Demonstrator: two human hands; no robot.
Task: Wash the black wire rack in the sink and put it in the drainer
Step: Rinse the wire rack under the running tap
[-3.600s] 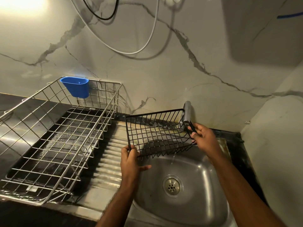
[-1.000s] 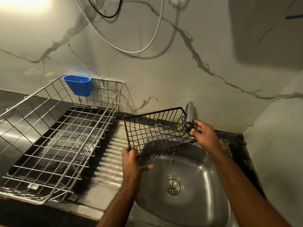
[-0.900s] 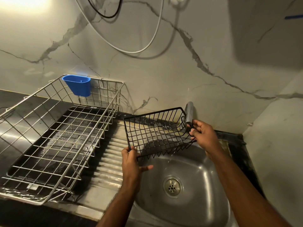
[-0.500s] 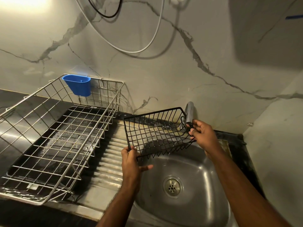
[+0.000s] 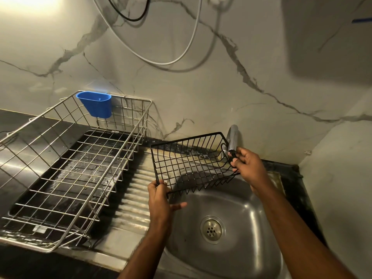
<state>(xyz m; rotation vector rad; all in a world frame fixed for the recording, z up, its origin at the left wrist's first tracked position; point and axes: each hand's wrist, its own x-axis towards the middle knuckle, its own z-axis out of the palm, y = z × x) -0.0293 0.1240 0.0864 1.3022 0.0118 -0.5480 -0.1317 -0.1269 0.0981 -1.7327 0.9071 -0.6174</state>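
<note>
Two hands hold the black wire rack (image 5: 193, 164) over the far left part of the steel sink (image 5: 247, 222), tilted so its near edge dips toward the basin. The left hand (image 5: 161, 200) grips the near left corner, fingers curled round the rim wire and thumb out to the right; the right hand (image 5: 246, 166) pinches the loop at the far right corner, just beside the tap (image 5: 232, 137). Whether water is running cannot be told.

The step in hand looks like rinsing or draining over the basin. To do it well, keep both corner grips firm, since wet coated wire is likely slippery, and hold the low edge over the bowl so drips fall near the drain (image 5: 211, 229) and not on the ribbed draining board (image 5: 132, 190). The steel dish drainer (image 5: 76, 168), with its blue cutlery cup (image 5: 95, 106), stands to the left; carry the rack there level, clearing the drainer's right wall before lowering it.
</note>
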